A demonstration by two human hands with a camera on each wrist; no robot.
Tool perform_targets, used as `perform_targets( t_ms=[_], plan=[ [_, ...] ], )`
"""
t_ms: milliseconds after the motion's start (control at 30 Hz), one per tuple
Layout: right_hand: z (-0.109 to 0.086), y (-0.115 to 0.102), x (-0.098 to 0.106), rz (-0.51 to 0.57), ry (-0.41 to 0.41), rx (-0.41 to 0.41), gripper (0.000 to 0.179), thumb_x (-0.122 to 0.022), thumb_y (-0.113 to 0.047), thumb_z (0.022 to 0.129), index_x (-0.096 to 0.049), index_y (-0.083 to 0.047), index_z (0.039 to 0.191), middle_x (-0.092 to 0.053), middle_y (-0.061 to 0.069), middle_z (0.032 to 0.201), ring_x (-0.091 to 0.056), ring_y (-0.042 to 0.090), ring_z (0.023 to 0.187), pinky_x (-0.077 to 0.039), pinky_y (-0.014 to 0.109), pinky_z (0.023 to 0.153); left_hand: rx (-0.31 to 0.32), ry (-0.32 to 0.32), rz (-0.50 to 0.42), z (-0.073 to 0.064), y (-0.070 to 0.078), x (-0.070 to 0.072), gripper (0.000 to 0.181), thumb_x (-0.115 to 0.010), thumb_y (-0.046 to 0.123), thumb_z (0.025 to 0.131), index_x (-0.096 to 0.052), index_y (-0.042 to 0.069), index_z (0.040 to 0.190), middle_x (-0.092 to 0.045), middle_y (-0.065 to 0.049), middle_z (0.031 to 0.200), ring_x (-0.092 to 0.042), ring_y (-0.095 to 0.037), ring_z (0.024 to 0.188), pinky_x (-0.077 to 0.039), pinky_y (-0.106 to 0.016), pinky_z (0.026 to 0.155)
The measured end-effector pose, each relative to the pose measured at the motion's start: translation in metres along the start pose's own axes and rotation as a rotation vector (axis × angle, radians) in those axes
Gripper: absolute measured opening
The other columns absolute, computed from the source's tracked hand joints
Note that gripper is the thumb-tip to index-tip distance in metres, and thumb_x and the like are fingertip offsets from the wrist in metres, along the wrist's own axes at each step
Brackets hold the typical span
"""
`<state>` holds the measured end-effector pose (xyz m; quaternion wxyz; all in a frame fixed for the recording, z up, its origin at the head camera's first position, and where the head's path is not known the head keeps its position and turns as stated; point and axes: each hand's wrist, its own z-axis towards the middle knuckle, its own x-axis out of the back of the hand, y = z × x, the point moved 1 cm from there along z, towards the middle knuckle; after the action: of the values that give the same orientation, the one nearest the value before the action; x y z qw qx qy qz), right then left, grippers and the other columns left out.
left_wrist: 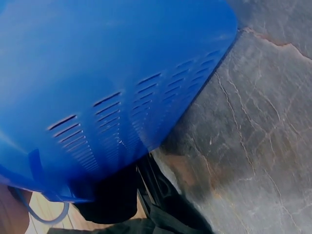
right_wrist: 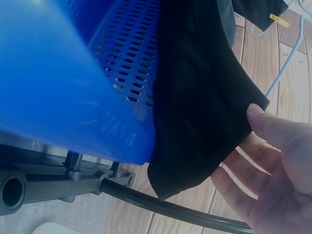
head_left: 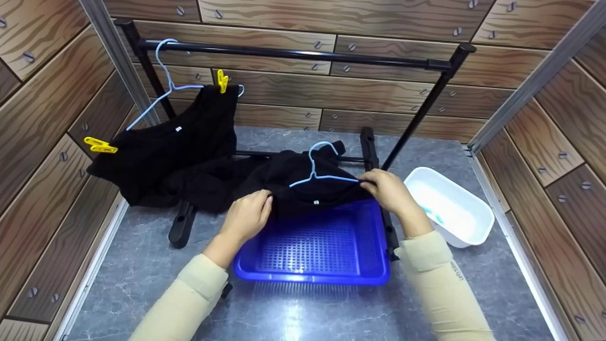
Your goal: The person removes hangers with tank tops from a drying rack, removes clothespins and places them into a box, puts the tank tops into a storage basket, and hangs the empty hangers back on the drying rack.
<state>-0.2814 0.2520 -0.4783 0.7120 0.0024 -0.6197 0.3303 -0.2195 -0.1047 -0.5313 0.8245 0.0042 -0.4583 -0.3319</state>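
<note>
A black shirt [head_left: 296, 206] with a small white neck label is spread over the back of a blue plastic basket [head_left: 307, 278]. A light-blue hanger [head_left: 331, 177] sits in its neckline, hook up. My left hand [head_left: 246, 215] pinches the left shoulder edge. At the other shoulder, near the hanger's right tip, my right hand [head_left: 389, 192] pinches the cloth between thumb and fingers. The right wrist view shows this grip on the black cloth [right_wrist: 204, 97] beside the basket. Only a sliver of the left hand [left_wrist: 12, 212] appears in the left wrist view.
A black clothes rack [head_left: 293, 53] stands behind. At its left another black garment [head_left: 189, 137] hangs on a light-blue hanger [head_left: 163, 97], with yellow clothespins [head_left: 222, 81] at both shoulders. A white basin [head_left: 480, 210] is on the floor at right. Wood-patterned walls enclose three sides.
</note>
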Motion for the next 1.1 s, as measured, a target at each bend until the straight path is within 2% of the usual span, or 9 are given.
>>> perform_targets(
  t_ms=[133, 267, 367, 533, 700, 833, 1100],
  plan=[
    [-0.001, -0.002, 0.001, -0.011, 0.009, 0.017, 0.015, -0.067, -0.008, 0.094, -0.074, -0.003, 0.106, -0.070, 0.013, 0.100, -0.067, 0.036, 0.098, -0.049, 0.051, 0.089, 0.012, 0.010, -0.019, 0.001, 0.001, 0.000, 0.020, -0.053, 0.017, 0.102, -0.066, 0.004, 0.110, -0.073, -0.010, 0.098, -0.071, -0.033, 0.085, -0.056, -0.049, 0.072],
    [-0.001, -0.003, 0.002, -0.020, 0.014, 0.031, 0.016, -0.068, -0.009, 0.094, -0.075, -0.004, 0.107, -0.070, 0.012, 0.096, -0.067, 0.035, 0.093, -0.050, 0.051, 0.086, 0.007, 0.031, -0.013, 0.002, 0.001, -0.001, 0.019, -0.054, 0.017, 0.102, -0.066, 0.004, 0.110, -0.073, -0.010, 0.096, -0.071, -0.033, 0.084, -0.056, -0.048, 0.070],
    [-0.001, -0.004, 0.003, -0.016, 0.010, 0.040, 0.016, -0.068, -0.009, 0.094, -0.075, -0.004, 0.107, -0.069, 0.011, 0.095, -0.067, 0.034, 0.091, -0.050, 0.050, 0.085, -0.008, 0.072, -0.009, 0.002, 0.000, -0.002, 0.017, -0.055, 0.016, 0.101, -0.066, 0.004, 0.106, -0.072, -0.009, 0.092, -0.070, -0.032, 0.079, -0.055, -0.047, 0.067],
    [0.000, 0.000, 0.005, 0.008, 0.006, 0.027, 0.016, -0.067, -0.008, 0.094, -0.074, -0.002, 0.108, -0.071, 0.013, 0.101, -0.067, 0.035, 0.099, -0.049, 0.050, 0.091, -0.035, 0.153, -0.008, 0.002, 0.000, -0.001, 0.012, -0.058, 0.013, 0.099, -0.066, 0.004, 0.100, -0.070, -0.008, 0.085, -0.069, -0.032, 0.073, -0.055, -0.045, 0.063],
    [-0.002, 0.006, 0.005, 0.046, 0.027, -0.034, 0.018, -0.067, -0.008, 0.094, -0.073, 0.000, 0.109, -0.071, 0.017, 0.107, -0.066, 0.037, 0.105, -0.047, 0.051, 0.095, -0.015, 0.179, 0.001, 0.002, -0.002, 0.000, 0.012, -0.059, 0.013, 0.098, -0.066, 0.004, 0.099, -0.070, -0.008, 0.085, -0.069, -0.032, 0.072, -0.054, -0.046, 0.061],
    [-0.005, 0.009, 0.006, 0.092, 0.056, -0.101, 0.017, -0.067, -0.008, 0.094, -0.074, 0.001, 0.108, -0.071, 0.020, 0.108, -0.067, 0.038, 0.103, -0.049, 0.052, 0.093, -0.001, 0.183, 0.009, 0.001, -0.002, 0.001, 0.012, -0.059, 0.014, 0.098, -0.067, 0.005, 0.099, -0.071, -0.008, 0.086, -0.069, -0.032, 0.072, -0.054, -0.046, 0.061],
    [-0.008, 0.015, 0.007, 0.225, 0.096, -0.257, 0.021, -0.065, -0.008, 0.096, -0.072, 0.004, 0.112, -0.071, 0.021, 0.109, -0.067, 0.035, 0.101, -0.050, 0.047, 0.091, -0.018, 0.218, 0.032, 0.002, 0.000, 0.004, 0.010, -0.061, 0.014, 0.097, -0.066, 0.005, 0.098, -0.070, -0.007, 0.083, -0.068, -0.031, 0.070, -0.054, -0.045, 0.060]
  ],
)
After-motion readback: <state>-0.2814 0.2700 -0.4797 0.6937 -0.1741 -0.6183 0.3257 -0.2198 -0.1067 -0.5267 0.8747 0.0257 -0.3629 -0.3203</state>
